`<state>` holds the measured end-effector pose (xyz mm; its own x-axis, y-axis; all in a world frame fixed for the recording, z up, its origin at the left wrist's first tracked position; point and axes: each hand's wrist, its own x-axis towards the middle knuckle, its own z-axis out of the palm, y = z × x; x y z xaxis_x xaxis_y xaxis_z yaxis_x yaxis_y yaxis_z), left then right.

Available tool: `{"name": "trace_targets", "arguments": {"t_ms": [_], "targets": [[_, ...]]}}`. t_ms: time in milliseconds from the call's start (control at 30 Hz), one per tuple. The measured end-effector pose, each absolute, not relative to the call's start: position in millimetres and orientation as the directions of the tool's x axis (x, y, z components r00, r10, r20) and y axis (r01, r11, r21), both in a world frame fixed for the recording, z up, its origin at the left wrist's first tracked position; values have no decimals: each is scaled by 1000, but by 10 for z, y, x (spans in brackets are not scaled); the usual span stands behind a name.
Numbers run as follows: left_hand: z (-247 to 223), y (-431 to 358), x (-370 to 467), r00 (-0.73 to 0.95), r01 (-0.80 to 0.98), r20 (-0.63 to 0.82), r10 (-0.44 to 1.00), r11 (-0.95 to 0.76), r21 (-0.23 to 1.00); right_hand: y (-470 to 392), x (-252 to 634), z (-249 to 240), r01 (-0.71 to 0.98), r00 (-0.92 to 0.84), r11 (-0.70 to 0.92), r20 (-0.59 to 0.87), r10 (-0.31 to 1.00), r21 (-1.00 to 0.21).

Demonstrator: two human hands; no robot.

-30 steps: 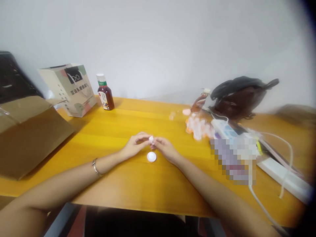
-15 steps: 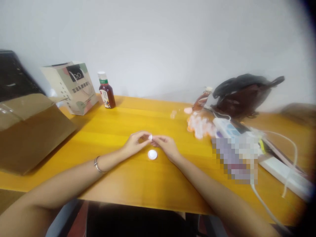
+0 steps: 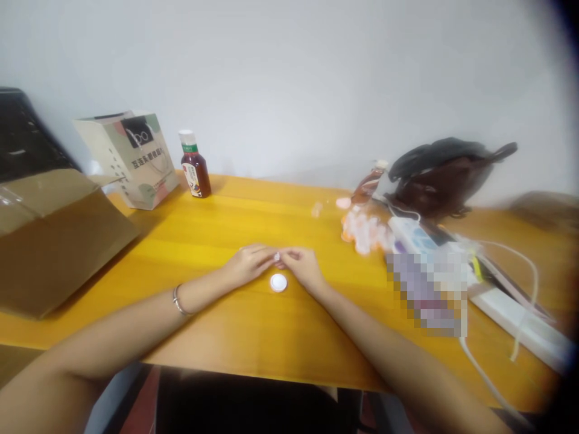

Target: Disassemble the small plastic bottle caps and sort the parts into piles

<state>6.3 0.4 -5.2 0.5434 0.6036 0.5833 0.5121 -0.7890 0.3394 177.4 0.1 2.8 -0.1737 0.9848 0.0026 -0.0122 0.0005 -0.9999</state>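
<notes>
My left hand (image 3: 251, 263) and my right hand (image 3: 299, 263) meet over the middle of the table, fingertips close together. Between them is a small whitish piece (image 3: 277, 257), pinched by the fingers of both hands; it is too small and blurred to name. My left fingers partly cover it. Just below the fingertips, a round white lid-like disc (image 3: 278, 283) lies flat on the yellow wooden table (image 3: 271, 337), touched by neither hand.
On the left stand an open cardboard box (image 3: 58, 241), a paper bag (image 3: 149, 160) and a dark red bottle (image 3: 196, 172). To the right are a pile of pale pink and orange pieces (image 3: 366, 231), another bottle (image 3: 368, 184), a dark bag (image 3: 447, 178) and a white power strip (image 3: 515, 316) with cables.
My left fingers have flattened and come down slightly over the small whitish piece. Both hands stay in nearly the same place, and the white disc has not moved on the table.
</notes>
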Motion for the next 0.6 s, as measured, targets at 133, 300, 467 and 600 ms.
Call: {"name": "trace_targets", "arguments": {"t_ms": [133,300,467,600], "targets": [[-80,8,76,532,522,594,603,-786,331,-15,1763,37,34,-160,20,14,987,-999],[-85,1,98,522,512,589,617,-779,363,-9,1756,27,19,-157,-3,-6,988,-1000],[-55,-13,104,491,467,586,645,-762,448,29,1759,0,-30,-150,-28,-23,988,-999],[-61,21,96,430,401,560,708,-705,585,47,1795,0,-72,-174,-70,-56,983,-995]]}}
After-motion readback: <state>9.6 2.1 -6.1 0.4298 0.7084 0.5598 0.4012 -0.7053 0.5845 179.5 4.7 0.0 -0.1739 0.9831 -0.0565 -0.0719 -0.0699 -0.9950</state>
